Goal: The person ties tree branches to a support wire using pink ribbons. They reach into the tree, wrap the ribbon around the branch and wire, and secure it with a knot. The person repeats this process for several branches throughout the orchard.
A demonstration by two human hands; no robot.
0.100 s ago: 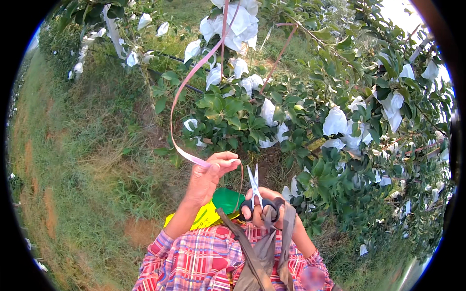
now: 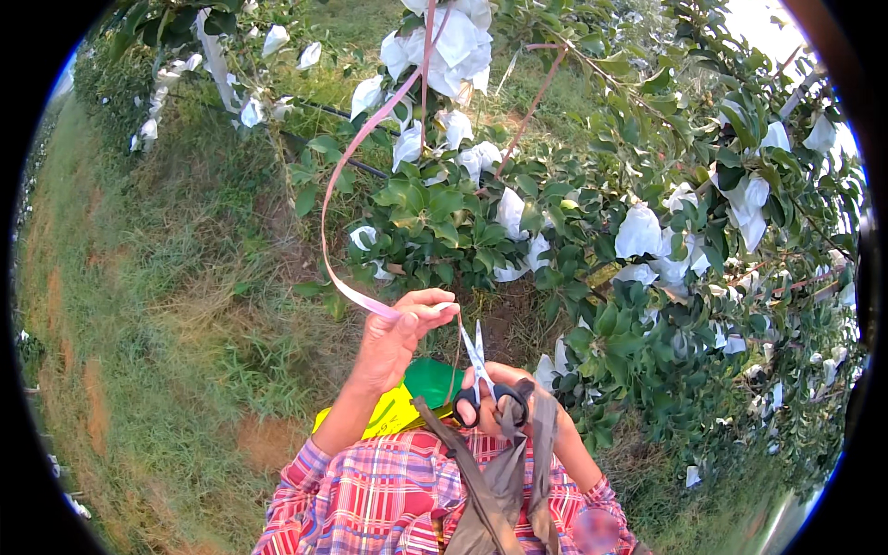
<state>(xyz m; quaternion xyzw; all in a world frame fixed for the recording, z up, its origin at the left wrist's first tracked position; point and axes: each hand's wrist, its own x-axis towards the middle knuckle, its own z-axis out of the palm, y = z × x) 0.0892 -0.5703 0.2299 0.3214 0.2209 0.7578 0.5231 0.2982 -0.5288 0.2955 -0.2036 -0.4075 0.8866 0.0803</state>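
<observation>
My left hand (image 2: 393, 342) pinches a long pink ribbon (image 2: 326, 217) between thumb and fingers. The ribbon curves down to it from the branches above, and its thin end dangles below my fingertips. In my right hand (image 2: 505, 374) is a pair of scissors (image 2: 475, 356) with black handle loops. Their blades point up, slightly apart, just right of the dangling end; whether they touch it I cannot tell. Dark grey-brown plastic strips (image 2: 499, 472) hang over my right hand and down my checked shirt.
Leafy branches with many white bags (image 2: 638, 231) fill the front and right. A cluster of white bags (image 2: 453, 55) hangs at the top middle. Grass (image 2: 166, 351) covers the ground at left. Green (image 2: 430, 381) and yellow (image 2: 393, 412) sheet-like things sit against my front, behind my hands.
The scissors have shifted a little left, closer to the dangling ribbon end. My left hand keeps its pinch in nearly the same spot.
</observation>
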